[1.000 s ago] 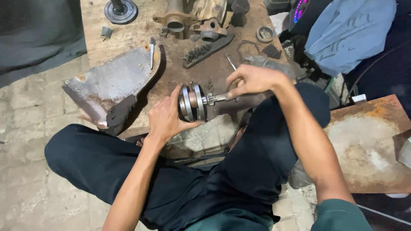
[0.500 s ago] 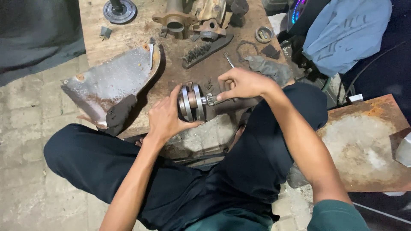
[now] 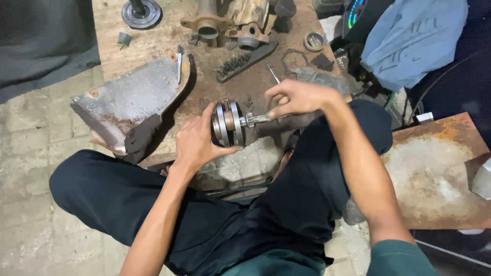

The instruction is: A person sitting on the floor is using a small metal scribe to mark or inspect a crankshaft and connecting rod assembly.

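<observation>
The left hand is reaching forward from a bent arm, its fingers curling around one round metal assembly and gripping it just above the tabletop edge. The right hand is arching over from the right, its grip pinching one thin tool whose tip is touching the assembly's splined shaft end.
</observation>
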